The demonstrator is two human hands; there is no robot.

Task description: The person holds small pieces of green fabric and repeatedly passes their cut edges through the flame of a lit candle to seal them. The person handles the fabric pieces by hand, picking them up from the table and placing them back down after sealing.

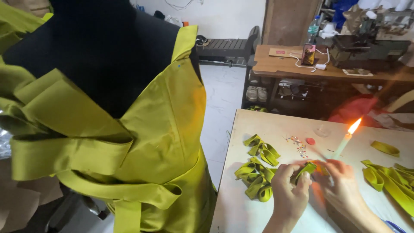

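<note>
Olive-green satin is the material throughout: a short folded strip [305,169] is pinched between the two hands above the pale worktop [241,211]. The left hand [290,190] closes its fingers [302,179] on the strip's lower, nearer end, while the right hand [343,183] meets the strip from the far side with fingers curled; whether it grips the cloth itself or only steadies it cannot be told, since glare blurs that spot. The strip's long axis runs diagonally, rising from the left hand toward the upper right, so that its free end points at the candle [343,146]. One white candle stands lit just beyond the right hand, its flame [354,126] above and to the right of the strip; the right hand is the nearer of the two to it. To the left of the hands lie two clusters of looped strips [258,172], roughly seven or eight loops in all, the exact count being obscured by overlap. To the right lie a heap of longer ribbon [390,183] and one separate folded piece [385,148]. A scatter of pins [297,144] and one small red disc [310,141] rest behind the hands. At left, one dress form carries a garment [164,142] of the same cloth.
</note>
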